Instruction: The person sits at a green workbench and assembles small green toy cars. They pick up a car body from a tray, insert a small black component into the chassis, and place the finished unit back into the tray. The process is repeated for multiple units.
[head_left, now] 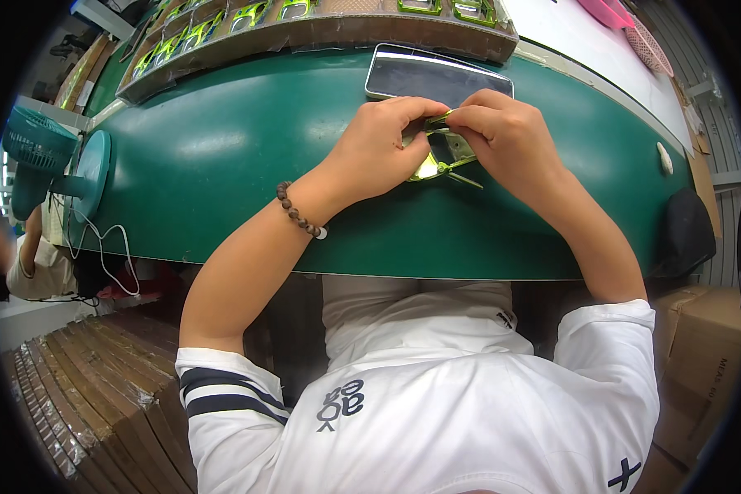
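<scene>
We see bead bracelet (298,212) on left wrist. Left hand (380,148) and right hand (506,136) meet over green table (222,156) — fingertips pinching yellow-green glasses frame (441,158). Phone (436,76) at 12 o'clock, touching neither hand — cardboard tray (321,33) beyond.

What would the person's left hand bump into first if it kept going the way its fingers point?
Likely the right hand: the left hand points rightward at it, both pinching the small green-and-metal piece between them.
</scene>
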### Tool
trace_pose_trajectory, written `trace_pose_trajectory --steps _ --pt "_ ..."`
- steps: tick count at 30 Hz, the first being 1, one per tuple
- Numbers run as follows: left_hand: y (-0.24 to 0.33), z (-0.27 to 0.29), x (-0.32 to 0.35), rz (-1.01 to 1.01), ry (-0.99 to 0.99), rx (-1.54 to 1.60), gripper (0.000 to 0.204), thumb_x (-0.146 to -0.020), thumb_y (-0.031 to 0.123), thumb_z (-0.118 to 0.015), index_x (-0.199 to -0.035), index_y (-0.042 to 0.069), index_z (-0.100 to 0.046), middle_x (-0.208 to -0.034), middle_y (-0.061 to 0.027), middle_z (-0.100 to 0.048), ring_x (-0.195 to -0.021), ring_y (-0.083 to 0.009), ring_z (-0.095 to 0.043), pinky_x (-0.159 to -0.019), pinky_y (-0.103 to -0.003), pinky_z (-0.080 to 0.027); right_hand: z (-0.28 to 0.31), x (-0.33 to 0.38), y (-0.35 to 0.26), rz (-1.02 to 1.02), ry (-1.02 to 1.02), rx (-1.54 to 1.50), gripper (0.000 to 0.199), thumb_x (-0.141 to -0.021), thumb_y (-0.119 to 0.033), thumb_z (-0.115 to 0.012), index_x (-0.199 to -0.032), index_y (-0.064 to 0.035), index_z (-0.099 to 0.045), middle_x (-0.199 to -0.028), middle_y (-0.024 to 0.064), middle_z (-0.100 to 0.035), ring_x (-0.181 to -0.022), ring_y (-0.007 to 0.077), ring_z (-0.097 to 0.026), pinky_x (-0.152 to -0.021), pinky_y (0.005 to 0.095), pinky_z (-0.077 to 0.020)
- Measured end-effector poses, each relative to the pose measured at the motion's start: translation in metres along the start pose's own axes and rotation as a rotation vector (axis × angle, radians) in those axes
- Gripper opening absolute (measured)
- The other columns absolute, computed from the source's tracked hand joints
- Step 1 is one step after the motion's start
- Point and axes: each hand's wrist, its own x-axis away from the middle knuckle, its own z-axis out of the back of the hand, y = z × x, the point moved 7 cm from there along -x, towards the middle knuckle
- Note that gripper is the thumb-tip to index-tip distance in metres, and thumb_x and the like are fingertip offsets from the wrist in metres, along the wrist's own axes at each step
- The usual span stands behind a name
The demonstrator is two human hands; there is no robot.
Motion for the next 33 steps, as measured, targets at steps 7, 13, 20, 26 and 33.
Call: trace_pose_trajectory --steps 7,13,20,26,33 --pt "0.006 -0.001 -0.002 0.076 0.118 -0.081 0.024 -0.078 0.007 -0.064 -0.1 -0.001 -0.065 -0.086 -0.0114 -0.069 -0.071 -0.0139 -0.065 -0.066 -0.025 -0.05 0.004 -0.005 -0.002 -0.027 0.068 0.015 0.009 -0.072 -0.001 -0.066 -0.076 -0.0027 -0.058 -0.085 0.0077 -0.055 -0.069 0.0305 -0.059 -0.06 0.0368 -0.0499" --pt "0.008 0.005 -0.006 0.088 0.099 -0.148 0.019 -0.076 0.008 -0.067 -0.094 0.001 -0.067 -0.086 -0.0116 -0.069 -0.067 -0.0155 -0.065 -0.06 -0.026 -0.049 0.016 -0.014 -0.002 -0.043 0.034 0.34 0.012 -0.072 -0.007 -0.069 -0.076 -0.0062 -0.058 -0.084 0.0071 -0.056 -0.079 0.027 -0.057 -0.068 0.0378 -0.0482" --pt "0.013 0.01 -0.011 -0.116 0.002 -0.22 0.015 -0.076 0.006 -0.066 -0.091 0.001 -0.067 -0.084 -0.0122 -0.068 -0.07 -0.0212 -0.065 -0.061 -0.028 -0.05 -0.007 -0.007 0.0 0.062 -0.339 0.159 0.013 -0.079 -0.015 -0.062 -0.08 -0.0022 -0.06 -0.079 0.0106 -0.061 -0.084 0.0283 -0.057 -0.077 0.039 -0.0471" --pt "0.023 0.003 -0.008 -0.212 -0.009 -0.404 0.012 -0.077 0.01 -0.066 -0.086 0.002 -0.066 -0.076 -0.0135 -0.064 -0.065 -0.0295 -0.06 -0.059 -0.034 -0.048 -0.012 -0.003 0.002 -0.015 -0.384 0.107 0.017 -0.082 -0.015 -0.057 -0.079 0.0016 -0.058 -0.079 0.0161 -0.062 -0.078 0.0334 -0.059 -0.071 0.0423 -0.0483" --pt "0.021 -0.006 -0.01 -0.19 0.01 -0.538 0.01 -0.078 0.012 -0.063 -0.08 0.003 -0.063 -0.072 -0.0133 -0.061 -0.066 -0.0324 -0.059 -0.06 -0.038 -0.047 -0.016 -0.007 0.002 -0.034 -0.396 0.161 0.015 -0.079 -0.012 -0.057 -0.074 0.0011 -0.06 -0.07 0.017 -0.061 -0.068 0.035 -0.06 -0.062 0.0433 -0.0483"
